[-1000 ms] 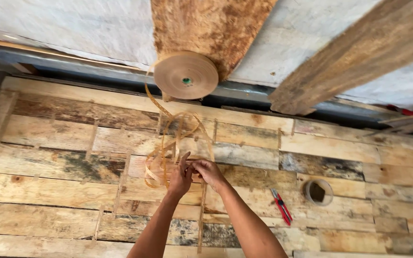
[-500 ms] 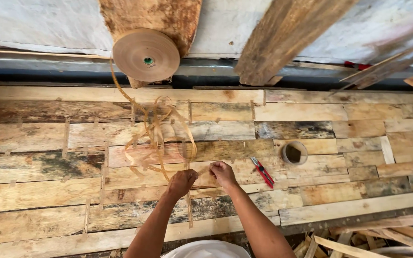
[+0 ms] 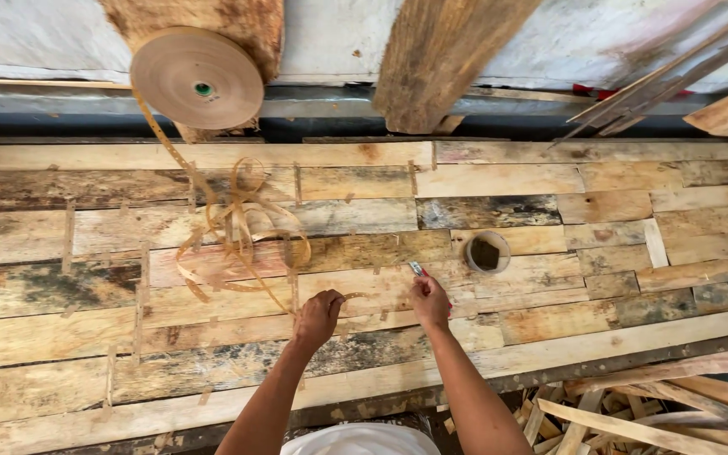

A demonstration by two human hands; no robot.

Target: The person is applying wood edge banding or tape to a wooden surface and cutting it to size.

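My left hand (image 3: 318, 316) is closed on the free end of a brown paper tape strip (image 3: 238, 240), which lies in loose coils on the patchwork board of wood pieces (image 3: 549, 181). The strip runs up to a big tape roll (image 3: 197, 77) standing at the board's far left edge. My right hand (image 3: 430, 299) lies a little to the right, fingers closed over a small red-handled cutter (image 3: 417, 270) whose tip sticks out above the knuckles. Short pieces of tape lie stuck across many of the board's seams.
A small round cup (image 3: 486, 251) with dark contents stands just right of my right hand. A thick wooden beam (image 3: 444, 59) leans at the back. Loose wood strips (image 3: 634, 404) are piled below the board's near right edge.
My right hand has let go of the tape and moved right onto the red-handled cutter, which lay free before. My left hand still holds the strip. The view has shifted.
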